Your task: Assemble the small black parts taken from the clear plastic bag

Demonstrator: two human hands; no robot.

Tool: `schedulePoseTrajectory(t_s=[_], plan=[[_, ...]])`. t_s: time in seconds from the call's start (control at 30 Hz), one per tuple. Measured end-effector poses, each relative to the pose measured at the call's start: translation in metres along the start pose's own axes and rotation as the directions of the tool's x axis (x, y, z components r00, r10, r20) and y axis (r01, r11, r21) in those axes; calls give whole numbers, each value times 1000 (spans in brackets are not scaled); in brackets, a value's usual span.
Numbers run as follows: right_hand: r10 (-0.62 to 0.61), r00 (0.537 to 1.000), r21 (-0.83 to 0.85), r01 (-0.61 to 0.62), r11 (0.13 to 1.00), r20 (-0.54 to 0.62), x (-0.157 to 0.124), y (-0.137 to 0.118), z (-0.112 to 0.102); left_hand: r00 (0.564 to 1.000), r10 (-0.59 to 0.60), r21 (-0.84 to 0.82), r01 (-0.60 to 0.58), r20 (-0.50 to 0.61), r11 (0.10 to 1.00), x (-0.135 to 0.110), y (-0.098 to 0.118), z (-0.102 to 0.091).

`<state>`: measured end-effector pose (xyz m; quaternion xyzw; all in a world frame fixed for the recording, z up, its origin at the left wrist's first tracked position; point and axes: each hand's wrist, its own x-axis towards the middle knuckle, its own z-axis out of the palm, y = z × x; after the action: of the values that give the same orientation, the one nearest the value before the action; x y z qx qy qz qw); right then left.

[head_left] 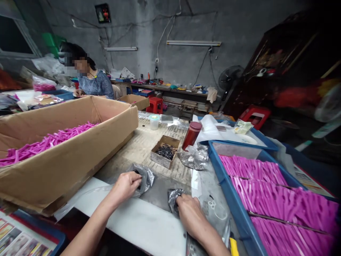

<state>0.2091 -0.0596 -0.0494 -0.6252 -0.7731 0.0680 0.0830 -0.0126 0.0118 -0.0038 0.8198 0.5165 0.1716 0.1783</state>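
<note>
My left hand (pixel 127 186) is closed, its curled fingers at the mouth of a clear plastic bag (pixel 148 177). Something dark shows by the fingertips, too small to name. Over on the right, my right hand (pixel 192 214) pinches at a small crumpled plastic bag (pixel 173 197) with dark contents; its fingertips are hidden inside. Both bags lie on the worktable, beyond a white board (pixel 149 224) at the near edge. Farther back, a shallow cardboard box (pixel 161 161) holds many small black pieces.
A large cardboard box (pixel 80 160) of pink strips stands left. A blue tray (pixel 226 188) with rows of pink strips is at right. A dark red flask (pixel 191 135), a crumpled silvery bag (pixel 197 156) and a lidded tub (pixel 154 122) stand farther back. A person (pixel 96 83) sits beyond.
</note>
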Motion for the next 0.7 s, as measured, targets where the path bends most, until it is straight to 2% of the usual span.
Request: schedulePoseTrajectory(t_s=[0.17, 0.37, 0.5, 0.7], plan=[[-2, 1000, -9, 2, 1000, -3, -2, 1, 0, 1000, -8, -97, 8, -3, 995, -1, 6, -3], [9, 996, 159, 6, 987, -93, -8, 6, 0, 996, 83, -187, -74, 37, 979, -5, 22, 0], [83, 978, 284, -25, 959, -194, -12, 7, 3, 985, 160, -351, -128, 65, 928, -8, 38, 9], [204, 950, 475, -71, 877, -236, -16, 6, 5, 975, 195, -565, -104, 104, 818, -10, 61, 28]])
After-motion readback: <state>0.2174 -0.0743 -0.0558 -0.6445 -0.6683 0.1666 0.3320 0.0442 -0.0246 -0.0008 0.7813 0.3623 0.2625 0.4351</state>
